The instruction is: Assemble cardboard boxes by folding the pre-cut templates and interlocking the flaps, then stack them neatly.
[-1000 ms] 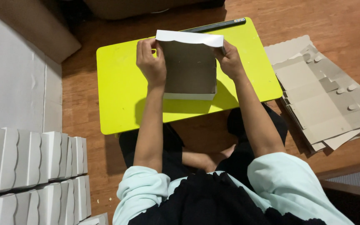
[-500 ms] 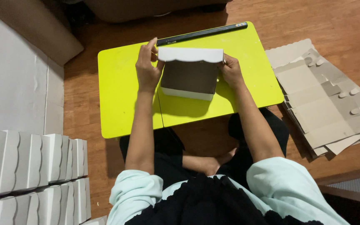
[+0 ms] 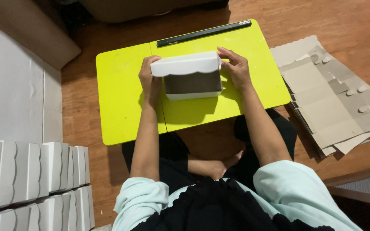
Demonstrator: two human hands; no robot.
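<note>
A white cardboard box (image 3: 189,75) with a scalloped lid stands on a small lime-green folding table (image 3: 120,98). Its lid is folded down toward me, with the dark inside still showing under the lid's edge. My left hand (image 3: 150,79) grips the box's left side. My right hand (image 3: 236,66) presses against its right side near the lid's corner. A long black ruler (image 3: 204,33) lies along the table's far edge, behind the box.
A stack of flat, unfolded cardboard box blanks (image 3: 335,98) lies on the wooden floor to the right. Several finished white boxes (image 3: 31,175) are stacked at the lower left. A white wall panel (image 3: 9,94) runs along the left. My crossed legs sit under the table.
The lid, which was held upright, has been folded down over the box toward me. Both hands moved lower with it and stayed on the box's sides.
</note>
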